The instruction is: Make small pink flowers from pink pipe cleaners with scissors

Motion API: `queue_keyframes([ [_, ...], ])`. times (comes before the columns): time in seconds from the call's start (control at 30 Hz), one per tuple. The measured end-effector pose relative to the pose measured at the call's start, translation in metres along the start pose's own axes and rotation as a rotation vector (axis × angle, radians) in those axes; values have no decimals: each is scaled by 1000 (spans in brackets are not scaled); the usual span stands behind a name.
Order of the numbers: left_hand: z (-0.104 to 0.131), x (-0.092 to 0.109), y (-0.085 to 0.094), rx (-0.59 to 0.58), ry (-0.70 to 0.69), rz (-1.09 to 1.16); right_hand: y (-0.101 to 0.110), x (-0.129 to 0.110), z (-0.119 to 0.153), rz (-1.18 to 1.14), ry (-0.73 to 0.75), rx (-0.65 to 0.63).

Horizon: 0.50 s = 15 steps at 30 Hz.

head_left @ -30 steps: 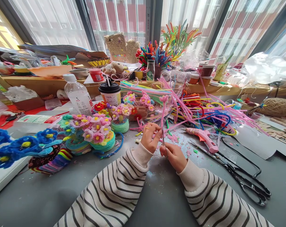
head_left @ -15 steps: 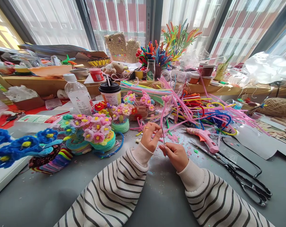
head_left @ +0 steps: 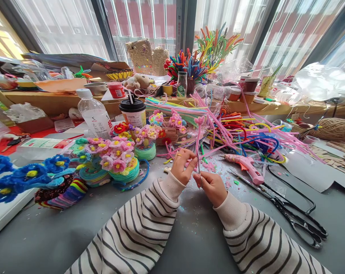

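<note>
My left hand (head_left: 184,166) is closed in a pinch on the stem of a pink pipe-cleaner flower (head_left: 199,131). The fuzzy stem stands upright above the fingers, with a small pink bloom at its top. Below the left fingertips the stem runs on as a thin dark strand, which looks like bare wire. My right hand (head_left: 211,186) pinches the lower end of that strand between thumb and fingers. The two hands are close together but apart, held above the grey table (head_left: 192,236). Exactly how the fingertips grip is partly hidden.
Left stand pots of pipe-cleaner flowers (head_left: 118,154), a plastic bottle (head_left: 94,116) and a lidded cup (head_left: 133,114). Pink pipe cleaners (head_left: 218,125) pile up behind my hands. A pink glue gun (head_left: 248,167) and black-handled scissors (head_left: 296,217) lie on the right. Pink scraps litter the tabletop.
The pink flower and its stem have shifted slightly right. My left fingertips have moved a little right with the stem; the right hand has barely moved.
</note>
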<state>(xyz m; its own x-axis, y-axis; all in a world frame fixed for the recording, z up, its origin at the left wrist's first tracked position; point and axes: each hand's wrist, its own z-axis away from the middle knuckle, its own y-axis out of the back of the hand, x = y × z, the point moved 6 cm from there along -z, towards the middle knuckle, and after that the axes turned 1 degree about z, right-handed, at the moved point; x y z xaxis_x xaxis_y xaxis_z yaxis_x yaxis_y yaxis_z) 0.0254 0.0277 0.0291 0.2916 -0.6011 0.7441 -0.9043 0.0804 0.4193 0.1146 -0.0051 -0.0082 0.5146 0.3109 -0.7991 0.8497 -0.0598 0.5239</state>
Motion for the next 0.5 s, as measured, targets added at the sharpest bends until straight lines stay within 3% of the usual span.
queue_keyframes([
  [0.27, -1, 1, 2, 21, 23, 20, 2, 0, -1, 3, -5, 32],
  [0.5, -1, 1, 1, -4, 17, 59, -7, 1, 2, -102, 1, -78],
])
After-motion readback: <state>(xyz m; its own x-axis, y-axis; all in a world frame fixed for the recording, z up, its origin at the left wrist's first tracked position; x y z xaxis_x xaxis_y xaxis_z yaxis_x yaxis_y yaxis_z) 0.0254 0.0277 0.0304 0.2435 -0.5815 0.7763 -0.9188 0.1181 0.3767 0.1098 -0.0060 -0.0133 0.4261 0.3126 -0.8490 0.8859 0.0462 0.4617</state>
